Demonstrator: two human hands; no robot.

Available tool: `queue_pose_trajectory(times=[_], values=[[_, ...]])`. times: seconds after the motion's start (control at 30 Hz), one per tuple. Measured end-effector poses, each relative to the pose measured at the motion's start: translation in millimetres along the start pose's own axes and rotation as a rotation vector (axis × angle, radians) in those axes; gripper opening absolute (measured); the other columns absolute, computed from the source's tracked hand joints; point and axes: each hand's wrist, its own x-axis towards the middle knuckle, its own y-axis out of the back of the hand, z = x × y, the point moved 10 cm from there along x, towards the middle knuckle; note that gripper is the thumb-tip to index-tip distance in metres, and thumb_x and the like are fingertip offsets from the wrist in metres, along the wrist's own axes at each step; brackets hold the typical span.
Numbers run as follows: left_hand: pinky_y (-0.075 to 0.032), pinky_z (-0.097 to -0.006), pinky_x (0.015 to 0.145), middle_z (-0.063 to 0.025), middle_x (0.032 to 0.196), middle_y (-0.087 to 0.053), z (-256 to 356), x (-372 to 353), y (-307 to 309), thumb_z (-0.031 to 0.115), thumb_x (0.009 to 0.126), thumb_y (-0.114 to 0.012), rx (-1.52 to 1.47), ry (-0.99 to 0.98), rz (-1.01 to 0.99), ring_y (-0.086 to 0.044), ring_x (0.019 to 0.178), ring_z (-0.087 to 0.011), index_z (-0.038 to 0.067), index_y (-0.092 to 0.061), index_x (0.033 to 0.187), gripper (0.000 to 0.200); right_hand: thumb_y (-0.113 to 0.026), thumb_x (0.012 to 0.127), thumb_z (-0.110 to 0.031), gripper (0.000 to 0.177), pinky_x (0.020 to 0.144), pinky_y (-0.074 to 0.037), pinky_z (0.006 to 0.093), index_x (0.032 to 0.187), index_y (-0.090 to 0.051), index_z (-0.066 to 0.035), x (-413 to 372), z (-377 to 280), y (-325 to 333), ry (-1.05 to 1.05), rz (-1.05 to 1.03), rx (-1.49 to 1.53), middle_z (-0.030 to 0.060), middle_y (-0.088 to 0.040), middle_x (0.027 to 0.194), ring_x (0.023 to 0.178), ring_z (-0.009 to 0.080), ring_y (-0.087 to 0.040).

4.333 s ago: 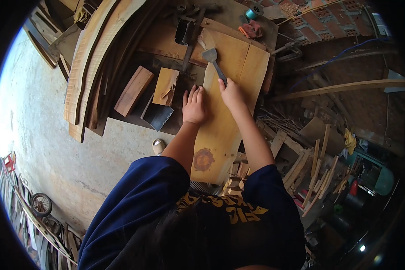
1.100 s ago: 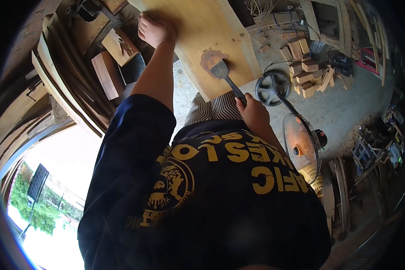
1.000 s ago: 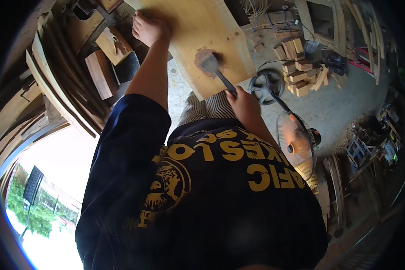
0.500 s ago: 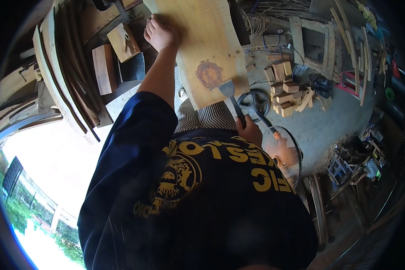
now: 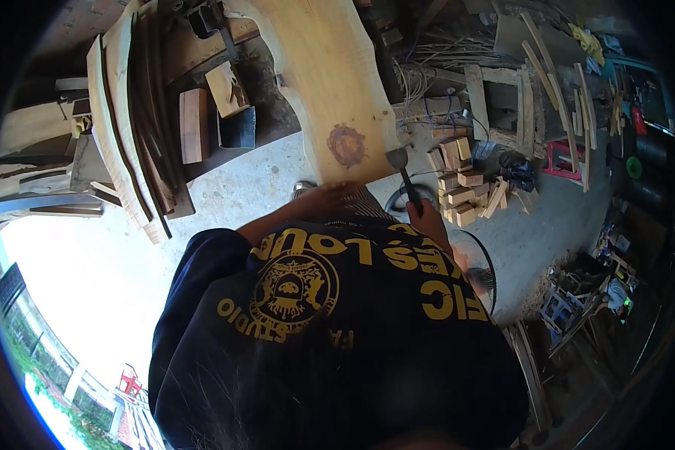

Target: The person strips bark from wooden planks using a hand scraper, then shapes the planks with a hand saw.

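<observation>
A long pale wooden slab [image 5: 326, 67] with wavy natural edges reaches away in front of me. A dark brown round patch [image 5: 346, 145] marks its near end. My right hand [image 5: 429, 219] is closed around the dark handle of a putty knife [image 5: 406, 174]. Its flat blade lies at the slab's right edge, near the near corner. My left hand [image 5: 328, 199] is low in front of my body, right at the slab's near end, its fingers dim and hard to make out.
Cut wood blocks [image 5: 461, 180] are piled on the concrete floor at the right. A fan [image 5: 478, 266] stands close by my right side. Curved planks [image 5: 120, 127] lean at the left, near a reddish block [image 5: 193, 126]. A red stool [image 5: 566, 161] stands further right.
My left hand has left the slab's left edge and come back toward my body. The putty knife has shifted right, from beside the brown patch to the slab's right edge.
</observation>
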Motion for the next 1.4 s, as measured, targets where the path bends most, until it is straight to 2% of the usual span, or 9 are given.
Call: queue_pose_trajectory(times=[0.1, 0.23, 0.3, 0.5, 0.6, 0.8, 1.0, 1.17, 1.4], values=[[-0.037, -0.0401, 0.105, -0.0096, 0.136, -0.047, -27, -38, 12, 0.025, 0.084, -0.054, -0.427, 0.317, 0.02, -0.039, 0.13, -0.0292, 0.015, -0.051, 0.127, 0.044, -0.051, 0.091, -0.044, 0.041, 0.064, -0.046, 0.0459, 0.09, -0.051, -0.003, -2, -10, -19, 0.079, -0.191, -0.083, 0.0191, -0.062, 0.076, 0.075, 0.0389, -0.062], [-0.039, -0.0404, 0.102, -0.0105, 0.123, -0.057, -44, -90, 54, 0.023, 0.082, -0.057, -0.44, 0.461, 0.216, -0.049, 0.121, -0.0286, 0.013, -0.056, 0.119, 0.039, -0.046, 0.092, -0.048, 0.045, 0.066, -0.047, 0.0466, 0.095, -0.048, -0.004, 0, -41, -52, 0.315, -0.249, -0.131, 0.0196, -0.062, 0.078, 0.079, 0.0397, -0.063], [-0.043, -0.0387, 0.097, -0.0127, 0.12, -0.06, -73, -127, 37, 0.022, 0.086, -0.055, -0.53, 0.948, -0.045, -0.056, 0.113, -0.0285, 0.011, -0.054, 0.121, 0.037, -0.043, 0.093, -0.048, 0.045, 0.067, -0.048, 0.0466, 0.099, -0.047, -0.004, 6, -54, -71, 0.305, -0.305, -0.205, 0.0198, -0.062, 0.079, 0.08, 0.0399, -0.063], [-0.046, -0.0447, 0.089, -0.0185, 0.112, -0.062, -90, -233, -25, 0.037, 0.09, -0.05, -0.635, 1.625, 0.278, -0.059, 0.104, -0.0349, 0.008, -0.055, 0.119, 0.042, -0.041, 0.094, -0.042, 0.046, 0.077, -0.05, 0.0481, 0.109, -0.047, 0.001, 24, -121, -97, 0.283, -0.251, -0.238, 0.0259, -0.063, 0.091, 0.089, 0.0413, -0.062], [-0.047, -0.0422, 0.088, -0.0214, 0.111, -0.061, -63, -265, -41, 0.034, 0.089, -0.051, -0.739, 1.694, 0.602, -0.059, 0.103, -0.0367, 0.004, -0.056, 0.115, 0.04, -0.042, 0.094, -0.04, 0.048, 0.078, -0.05, 0.0483, 0.11, -0.048, 0.004, 37, -156, -101, 0.298, -0.197, -0.192, 0.0281, -0.062, 0.092, 0.09, 0.0425, -0.061], [-0.046, -0.0445, 0.089, -0.0202, 0.108, -0.063, 29, -293, -141, 0.034, 0.088, -0.051, -0.81, 1.661, 0.026, -0.058, 0.105, -0.037, 0.005, -0.056, 0.115, 0.04, -0.04, 0.095, -0.04, 0.048, 0.071, -0.054, 0.0423, 0.108, -0.051, 0.005, 87, -193, -119, 0.343, -0.034, -0.206, 0.0241, -0.065, 0.084, 0.071, 0.0381, -0.065], [-0.046, -0.0441, 0.09, -0.0231, 0.109, -0.062, 72, -315, -174, 0.033, 0.087, -0.051, -0.886, 1.879, 0.267, -0.058, 0.105, -0.0372, 0.003, -0.057, 0.113, 0.04, -0.038, 0.095, -0.041, 0.045, 0.063, -0.055, 0.0356, 0.103, -0.053, 0.001, 109, -209, -127, 0.317, -0.043, -0.302, 0.0148, -0.065, 0.069, 0.055, 0.0246, -0.065], [-0.046, -0.0443, 0.089, -0.0242, 0.106, -0.062, 57, -267, -148, 0.031, 0.089, -0.048, -0.931, 1.798, 0.28, -0.057, 0.105, -0.0395, 0.001, -0.06, 0.107, 0.037, -0.038, 0.095, -0.042, 0.045, 0.061, -0.054, 0.0352, 0.096, -0.055, 0.0, 83, -233, -108, 0.293, -0.022, -0.292, 0.0079, -0.065, 0.065, 0.052, 0.0212, -0.064], [-0.047, -0.037, 0.083, -0.0171, 0.101, -0.065, -41, -160, -26, 0.032, 0.096, -0.04, -1.089, 1.422, 0.834, -0.061, 0.094, -0.0282, -0.001, -0.057, 0.112, 0.04, -0.042, 0.094, -0.038, 0.044, 0.047, -0.052, 0.0387, 0.093, -0.055, 0.004, 134, -260, -125, 0.201, -0.104, 0.021, 0.0163, -0.062, 0.061, 0.05, 0.0281, -0.063]])
